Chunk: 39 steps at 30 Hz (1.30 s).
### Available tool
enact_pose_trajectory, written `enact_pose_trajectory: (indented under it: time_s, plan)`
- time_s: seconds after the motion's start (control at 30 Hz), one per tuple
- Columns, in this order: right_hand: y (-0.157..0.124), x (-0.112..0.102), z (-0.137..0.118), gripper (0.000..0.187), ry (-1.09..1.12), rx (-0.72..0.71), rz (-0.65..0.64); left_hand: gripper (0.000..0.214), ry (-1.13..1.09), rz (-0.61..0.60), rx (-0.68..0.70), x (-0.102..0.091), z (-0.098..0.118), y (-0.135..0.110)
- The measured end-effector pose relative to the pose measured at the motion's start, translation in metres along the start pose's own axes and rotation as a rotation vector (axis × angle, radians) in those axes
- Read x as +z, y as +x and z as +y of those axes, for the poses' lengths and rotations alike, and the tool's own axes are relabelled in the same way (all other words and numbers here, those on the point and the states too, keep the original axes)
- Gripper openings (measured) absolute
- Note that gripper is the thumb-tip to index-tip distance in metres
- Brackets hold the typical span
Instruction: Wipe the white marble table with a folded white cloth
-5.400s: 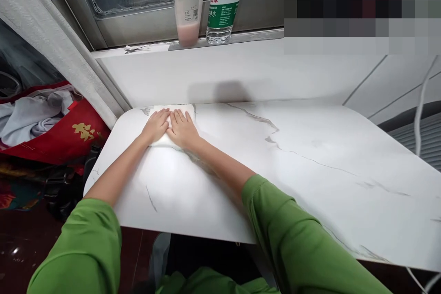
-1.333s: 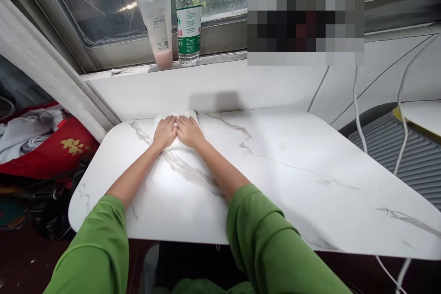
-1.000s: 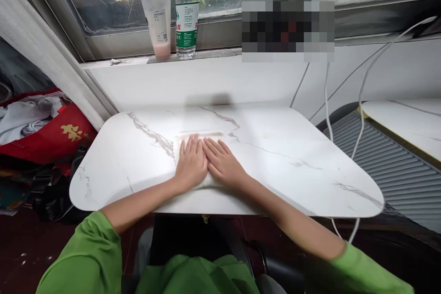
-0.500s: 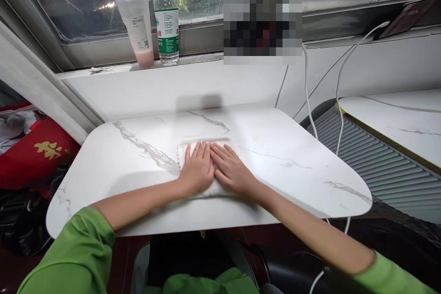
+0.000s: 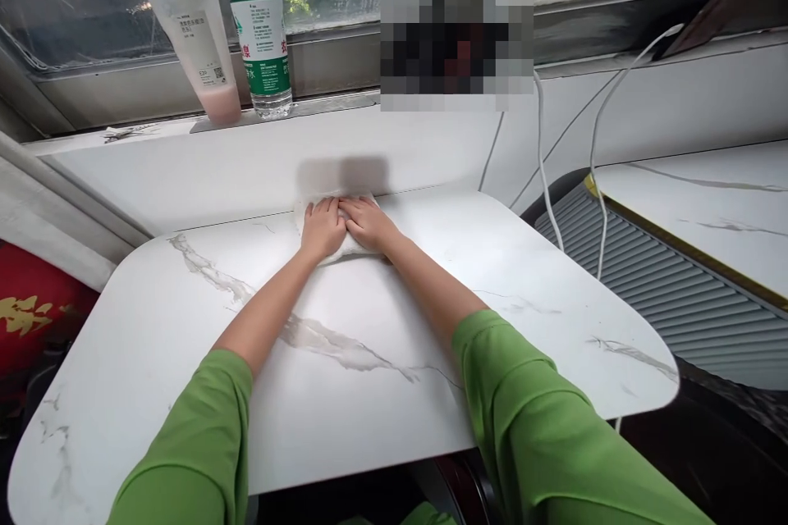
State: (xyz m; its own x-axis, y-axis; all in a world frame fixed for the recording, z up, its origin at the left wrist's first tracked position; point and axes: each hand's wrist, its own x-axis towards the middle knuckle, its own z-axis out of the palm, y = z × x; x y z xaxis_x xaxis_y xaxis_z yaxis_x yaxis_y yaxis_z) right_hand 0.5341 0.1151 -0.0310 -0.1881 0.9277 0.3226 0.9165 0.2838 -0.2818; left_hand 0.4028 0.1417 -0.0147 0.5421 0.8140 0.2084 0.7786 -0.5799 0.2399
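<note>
So I've got the left hand (image 5: 324, 230) and right hand (image 5: 369, 223) side by side on a white cloth (image 5: 352, 248), pretty much at the far edge of the marbled surface (image 5: 345, 410), right by the white wall (image 5: 431, 148). Fingers (image 5: 331, 207) are stretched out flat on top, a little apart on the left; on the right I can't really tell. Up on the window ledge (image 5: 332, 102), far left, I see a clear cup (image 5: 200, 49) with some pink stuff in the bottom and a green-and-white labelled bottle (image 5: 262, 41) just right of it.
</note>
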Motion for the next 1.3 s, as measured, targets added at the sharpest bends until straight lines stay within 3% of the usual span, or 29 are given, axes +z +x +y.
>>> enact_pose_trajectory:
  time_s: [0.2,0.4,0.5,0.67,0.77,0.87,0.97,1.1,1.3]
  plan:
    - [-0.013,-0.003,-0.007,0.053,-0.017,-0.001,-0.018,0.051,0.078,0.018,-0.069,0.000,0.012,-0.019]
    - [-0.072,-0.017,-0.024,0.054,-0.053,-0.004,-0.076,0.055,0.073,-0.018,-0.107,-0.005,0.047,-0.071]
    - [-0.119,-0.031,-0.023,0.054,-0.044,-0.027,-0.083,0.058,0.080,-0.019,-0.135,-0.003,0.079,-0.100]
    - [-0.211,-0.065,0.001,0.055,-0.010,-0.059,-0.025,0.058,0.048,-0.098,0.026,0.007,0.151,-0.141]
    - [-0.262,-0.090,0.019,0.056,-0.018,-0.023,-0.047,0.060,-0.001,-0.121,0.130,0.015,0.194,-0.157]
    - [-0.296,-0.110,0.034,0.058,-0.047,0.012,-0.098,0.062,-0.035,-0.093,0.207,0.021,0.227,-0.163]
    - [-0.305,-0.118,0.045,0.061,-0.077,0.095,-0.121,0.063,-0.046,-0.078,0.215,0.026,0.246,-0.158]
    - [-0.288,-0.114,0.053,0.066,-0.126,0.232,-0.076,0.064,-0.070,-0.079,0.192,0.032,0.250,-0.138]
    - [-0.247,-0.104,0.078,0.067,-0.114,0.211,0.008,0.062,-0.048,-0.061,0.128,0.045,0.244,-0.096]
